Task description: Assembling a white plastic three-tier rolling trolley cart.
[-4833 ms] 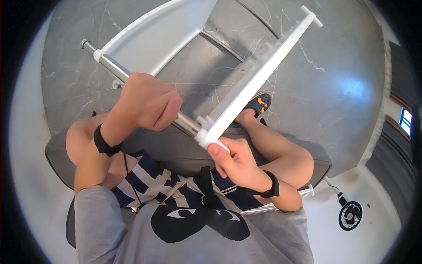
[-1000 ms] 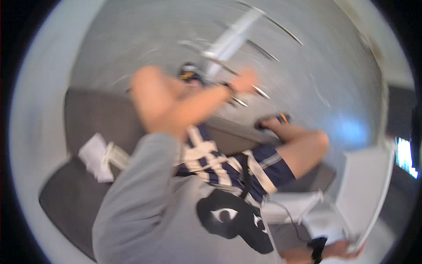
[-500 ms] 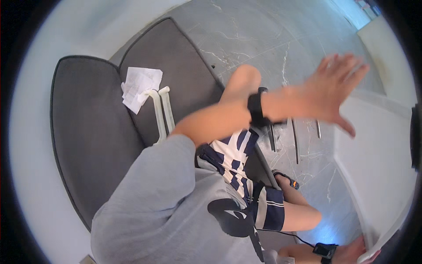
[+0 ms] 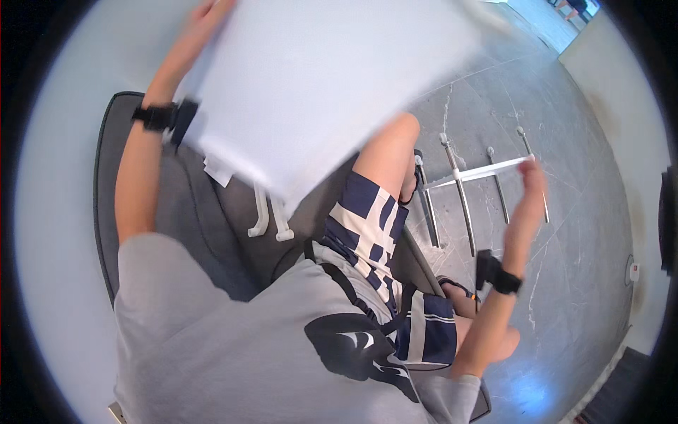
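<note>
A large flat white panel (image 4: 339, 78) slants across the upper middle, blurred by motion. My left hand (image 4: 208, 18), cut off by the top of the picture, closes on the panel's left edge. My right hand (image 4: 531, 189) is raised off to the right, its fingers smeared by motion. In the picture it overlaps the end of a white crossbar (image 4: 487, 172) joined to upright metal legs (image 4: 462, 212) on the floor. Whether the hand touches the bar, I cannot tell. Two white curved bars (image 4: 284, 227) lie on the sofa, partly covered by the panel.
I sit on a dark grey sofa (image 4: 120, 184) beside a pale wall. White paper sheets (image 4: 217, 171) lie on it, mostly behind the panel. The floor (image 4: 565, 283) is grey marble-look tile. A white wall (image 4: 600, 78) stands at the right, and a dark mat (image 4: 618, 389) lies at the lower right.
The white panel has swung from the right side to the upper left. My left hand moved left with it; my right hand let go and rose from the lower right.
</note>
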`<state>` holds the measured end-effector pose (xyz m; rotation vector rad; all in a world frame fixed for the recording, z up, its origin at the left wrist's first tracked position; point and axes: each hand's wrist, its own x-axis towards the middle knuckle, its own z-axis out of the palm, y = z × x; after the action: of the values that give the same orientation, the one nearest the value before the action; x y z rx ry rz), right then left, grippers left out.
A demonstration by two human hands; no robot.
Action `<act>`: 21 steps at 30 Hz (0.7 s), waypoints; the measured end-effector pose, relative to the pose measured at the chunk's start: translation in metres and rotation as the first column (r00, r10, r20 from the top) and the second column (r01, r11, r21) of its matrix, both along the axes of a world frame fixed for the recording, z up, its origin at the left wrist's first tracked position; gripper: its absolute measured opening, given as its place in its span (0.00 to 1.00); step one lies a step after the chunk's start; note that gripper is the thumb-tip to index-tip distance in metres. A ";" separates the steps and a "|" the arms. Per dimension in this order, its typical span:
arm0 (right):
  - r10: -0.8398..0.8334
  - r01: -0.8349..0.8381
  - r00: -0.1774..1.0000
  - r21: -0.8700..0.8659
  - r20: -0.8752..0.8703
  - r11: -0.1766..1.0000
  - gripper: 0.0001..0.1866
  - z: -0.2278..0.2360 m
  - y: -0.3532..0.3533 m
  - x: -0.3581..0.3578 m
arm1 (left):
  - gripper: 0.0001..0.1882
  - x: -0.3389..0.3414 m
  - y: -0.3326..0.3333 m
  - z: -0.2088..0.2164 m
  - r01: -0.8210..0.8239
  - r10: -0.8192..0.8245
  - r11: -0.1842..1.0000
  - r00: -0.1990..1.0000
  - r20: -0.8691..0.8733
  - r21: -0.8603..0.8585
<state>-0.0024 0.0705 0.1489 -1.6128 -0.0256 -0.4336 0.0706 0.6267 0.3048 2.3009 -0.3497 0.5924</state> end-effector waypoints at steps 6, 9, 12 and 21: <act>-0.245 -0.051 0.886 -0.607 -0.394 0.793 0.32 -0.205 -0.032 -0.013 | 0.27 -0.110 0.159 -0.190 -0.722 0.589 0.691 0.591 -0.552 -0.034; -0.298 -0.049 0.922 -0.837 -0.247 0.545 0.36 -0.253 -0.032 -0.023 | 0.30 -0.179 0.221 -0.288 -0.853 0.657 0.521 0.384 -0.648 0.023; -0.317 -0.155 0.882 -0.849 -0.349 0.505 0.34 -0.258 -0.029 -0.020 | 0.28 -0.248 0.244 -0.349 -0.910 0.645 0.410 0.335 -0.687 -0.059; -0.280 -0.445 0.713 -0.724 -0.643 0.527 0.25 -0.267 -0.072 -0.003 | 0.32 -0.187 0.151 -0.312 -0.308 0.937 0.338 0.198 -0.287 0.890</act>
<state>-0.0050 -0.0018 -0.1184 -2.6895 0.3148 0.4407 -0.1165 0.7775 -0.0069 3.0710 1.3194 -0.4133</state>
